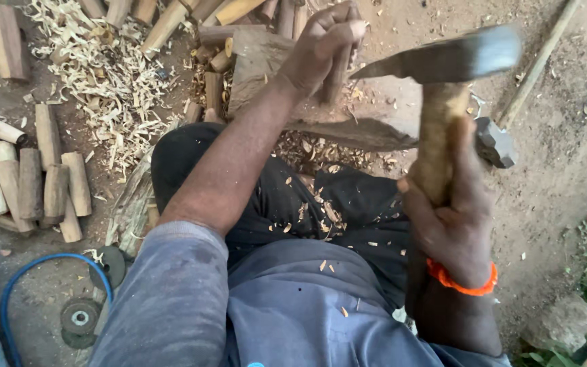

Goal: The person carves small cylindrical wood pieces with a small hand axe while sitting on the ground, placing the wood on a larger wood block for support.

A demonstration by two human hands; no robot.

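Above the lap, right hand (pixel 453 224) fingers clench an axe (pixel 446 88) (raised); left hand (pixel 324 47) fingers grip a wood piece (pixel 338 75).

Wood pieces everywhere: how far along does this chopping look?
Done, it seems: trimmed billets lie in a row on the ground, beside a heap of shavings. In hand: the left hand steadies a stick on the chopping block, while the right hand raises an axe. Left: rougher sticks are piled behind the block; how many need work is unclear.
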